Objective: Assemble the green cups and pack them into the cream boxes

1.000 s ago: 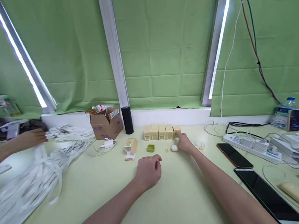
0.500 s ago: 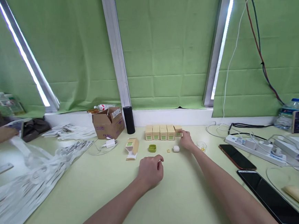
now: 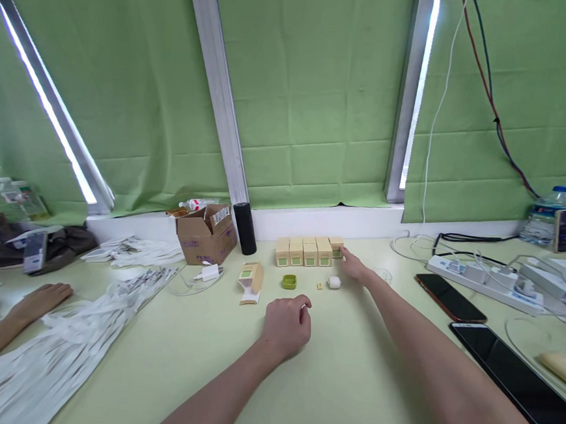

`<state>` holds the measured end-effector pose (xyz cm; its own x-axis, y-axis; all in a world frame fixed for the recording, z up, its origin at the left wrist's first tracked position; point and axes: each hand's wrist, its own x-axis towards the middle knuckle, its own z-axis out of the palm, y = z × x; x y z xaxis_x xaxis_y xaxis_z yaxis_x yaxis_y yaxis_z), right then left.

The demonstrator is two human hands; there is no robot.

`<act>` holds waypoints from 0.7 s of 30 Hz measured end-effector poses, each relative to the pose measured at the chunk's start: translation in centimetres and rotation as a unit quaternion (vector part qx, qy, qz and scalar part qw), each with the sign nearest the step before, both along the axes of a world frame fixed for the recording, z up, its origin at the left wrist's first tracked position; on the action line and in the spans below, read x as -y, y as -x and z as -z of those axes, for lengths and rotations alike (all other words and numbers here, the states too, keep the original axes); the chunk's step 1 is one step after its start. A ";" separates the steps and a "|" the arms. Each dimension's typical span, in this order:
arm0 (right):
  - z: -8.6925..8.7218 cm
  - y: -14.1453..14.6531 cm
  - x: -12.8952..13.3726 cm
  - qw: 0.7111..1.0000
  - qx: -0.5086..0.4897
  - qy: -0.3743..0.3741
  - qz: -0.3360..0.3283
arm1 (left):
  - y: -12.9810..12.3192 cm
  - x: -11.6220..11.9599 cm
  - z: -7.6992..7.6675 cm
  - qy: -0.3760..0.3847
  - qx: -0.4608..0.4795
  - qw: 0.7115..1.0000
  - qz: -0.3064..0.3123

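Observation:
Several small tan boxes (image 3: 296,251) with green-and-white labels stand in a row near the back of the table. My right hand (image 3: 353,266) reaches to the rightmost small box (image 3: 336,245), its fingers closed at that box's right side. My left hand (image 3: 286,326) rests nearer to me with its fingers curled in; what they hold, if anything, is hidden. Between the hands and the row are a green tray-like piece (image 3: 288,282), a tiny yellow piece (image 3: 319,286) and a white rounded case (image 3: 334,282). An opened tan box (image 3: 250,281) lies to the left, its flap out.
Left are a brown carton (image 3: 207,237), a black cylinder (image 3: 245,228), a white charger (image 3: 208,272) and piled white strips (image 3: 92,334), with a co-worker's hand (image 3: 43,301) beside them. On the right lie two phones (image 3: 450,297) and a power strip (image 3: 483,283).
The co-worker's hand has let go of a lifted white strip and now lies on the table beside the pile. My hands have hardly moved.

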<state>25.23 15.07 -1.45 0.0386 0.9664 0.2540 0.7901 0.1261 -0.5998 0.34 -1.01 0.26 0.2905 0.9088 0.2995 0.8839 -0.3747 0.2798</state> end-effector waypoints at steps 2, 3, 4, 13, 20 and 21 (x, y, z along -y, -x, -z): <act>0.0 -0.1 0.2 1.000 -0.015 0.003 0.010 | 0.0 0.0 0.0 0.005 -0.004 1.000 0.000; 0.0 -0.1 0.2 1.000 -0.023 0.005 0.016 | 0.0 0.0 0.0 0.008 -0.006 1.000 0.000; 0.0 0.0 0.3 0.999 -0.030 0.006 0.023 | 0.0 0.0 0.0 0.011 -0.007 1.000 0.000; 0.2 2.1 3.6 0.990 -0.062 -0.034 0.119 | 0.5 -1.2 0.7 0.001 0.002 1.000 0.012; 1.0 5.5 11.3 0.999 0.027 -0.018 -0.011 | 2.5 -3.9 0.6 -0.030 -0.102 0.994 -0.038; 1.3 5.8 12.3 0.998 0.048 -0.011 -0.034 | 2.7 -4.2 0.5 -0.028 -0.110 0.993 -0.042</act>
<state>19.43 2.73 -2.72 -0.0521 0.9599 0.2755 0.8332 0.1939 -0.5178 -2.32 3.18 -0.28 0.2777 0.9167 0.2873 0.9504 -0.3057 0.0566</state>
